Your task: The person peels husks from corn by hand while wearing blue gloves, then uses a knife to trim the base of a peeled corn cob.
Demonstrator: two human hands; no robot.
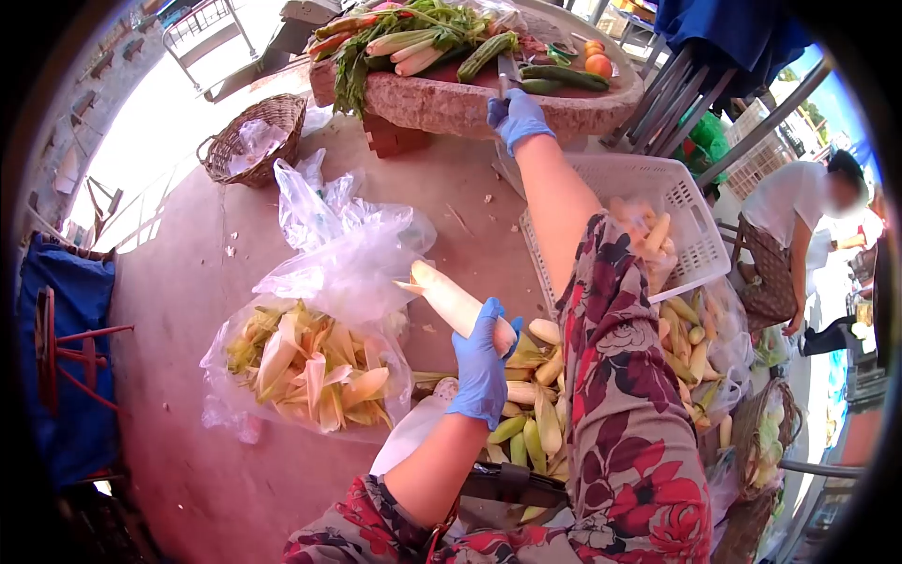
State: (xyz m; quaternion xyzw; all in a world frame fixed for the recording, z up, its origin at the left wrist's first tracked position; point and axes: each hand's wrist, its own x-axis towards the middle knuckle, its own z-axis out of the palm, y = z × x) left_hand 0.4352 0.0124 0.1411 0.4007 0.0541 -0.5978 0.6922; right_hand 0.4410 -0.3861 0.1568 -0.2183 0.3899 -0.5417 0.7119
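My left hand [482,365], in a blue glove, is wrapped round the lower end of a pale, mostly husked corn cob [449,299], whose tip points up and left. Farther forward, my gloved right hand [519,117] grips the handle of a knife [507,71] at the rim of the stone slab [413,99]. Cucumbers [564,77] lie beside the blade. Below my left hand is a pile of corn ears [536,428], some in green husk. A plastic bag of stripped husks [310,367] rests on the floor at the left.
A wicker basket [254,141] stands at the upper left. Right of my right arm is a white plastic crate [658,179] with bagged corn [648,235]. Leafy vegetables [413,38] and tomatoes [598,64] lie on the slab. Another person [785,216] bends over at the right.
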